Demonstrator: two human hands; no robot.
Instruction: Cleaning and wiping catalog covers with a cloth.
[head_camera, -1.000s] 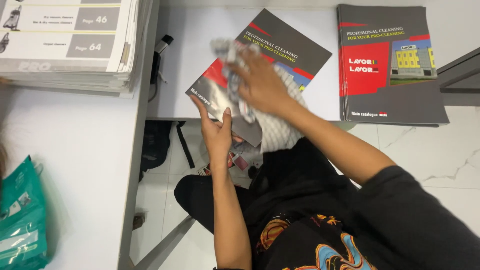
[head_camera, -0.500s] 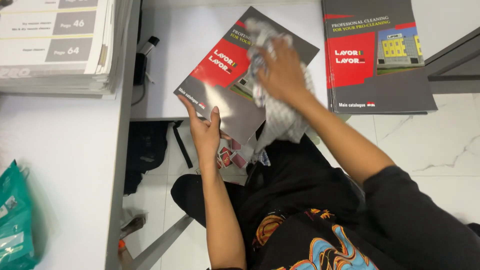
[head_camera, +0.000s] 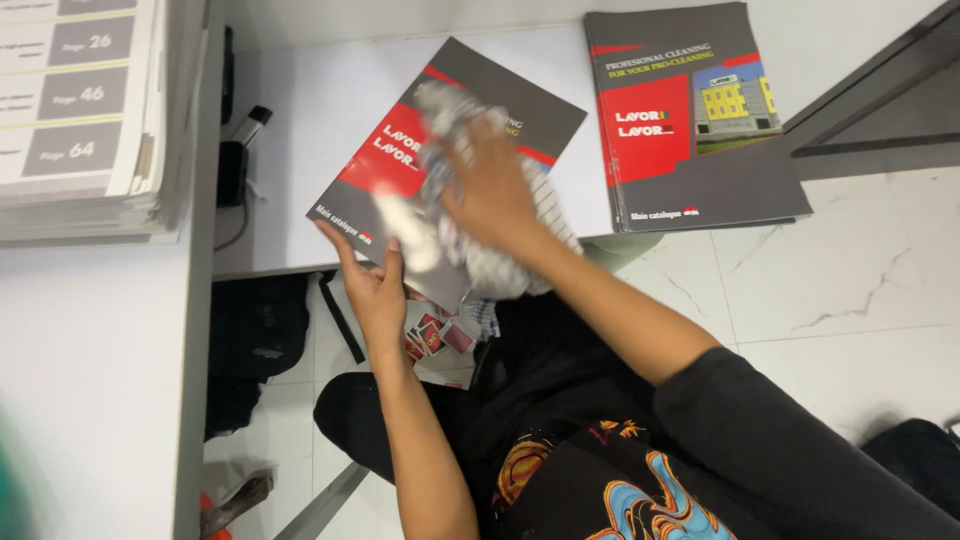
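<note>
A grey and red catalogue (head_camera: 520, 110) lies tilted on the white desk (head_camera: 310, 110), its near corner hanging over the desk edge. My left hand (head_camera: 372, 287) grips that near left edge from below. My right hand (head_camera: 490, 190) presses a crumpled white checked cloth (head_camera: 450, 225) onto the cover, near its middle and lower part. The cloth trails off the desk edge toward my lap.
A stack of the same catalogues (head_camera: 690, 120) lies at the right on the desk. A tall pile of white booklets (head_camera: 80, 110) stands at the left. A black device with a cable (head_camera: 235, 160) sits between. Small red cards (head_camera: 435, 335) lie on the floor below.
My right hand has swept the cloth from the catalogue's upper right back down toward its lower middle. My left hand keeps its hold on the edge. The camera has shifted.
</note>
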